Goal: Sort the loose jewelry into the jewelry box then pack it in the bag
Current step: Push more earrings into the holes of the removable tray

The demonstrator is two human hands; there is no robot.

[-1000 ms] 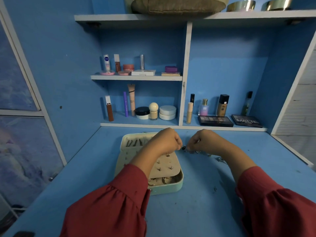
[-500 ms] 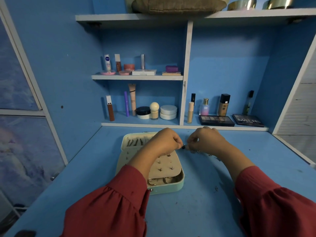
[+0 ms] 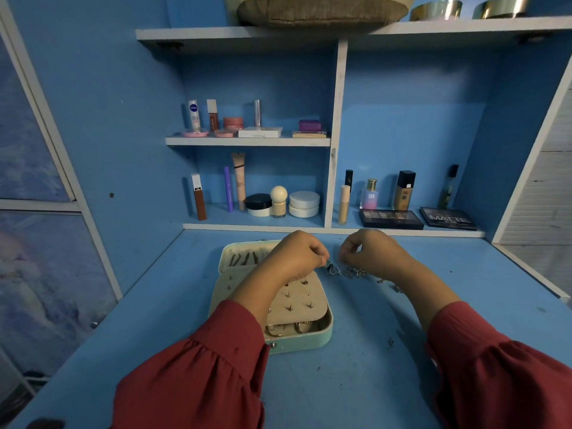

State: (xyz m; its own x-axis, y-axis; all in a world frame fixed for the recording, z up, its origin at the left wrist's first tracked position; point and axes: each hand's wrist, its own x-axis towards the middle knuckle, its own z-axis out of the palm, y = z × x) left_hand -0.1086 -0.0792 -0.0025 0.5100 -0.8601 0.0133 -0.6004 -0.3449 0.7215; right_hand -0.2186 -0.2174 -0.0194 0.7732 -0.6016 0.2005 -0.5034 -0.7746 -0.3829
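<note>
The open mint jewelry box [image 3: 297,343] lies on the blue table [image 3: 356,382], studs pinned to its cream pad. Over its far half the left hand [image 3: 294,258] pinches a small dark-stoned piece [image 3: 329,267] just past the box's right edge. Beside that, the right hand [image 3: 368,252] is curled above the loose jewelry [image 3: 353,272]; whether it holds anything cannot be told.

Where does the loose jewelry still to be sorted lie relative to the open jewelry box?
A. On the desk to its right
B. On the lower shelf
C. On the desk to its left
A: the loose jewelry lies on the desk right of the jewelry box, under the right hand.
</note>
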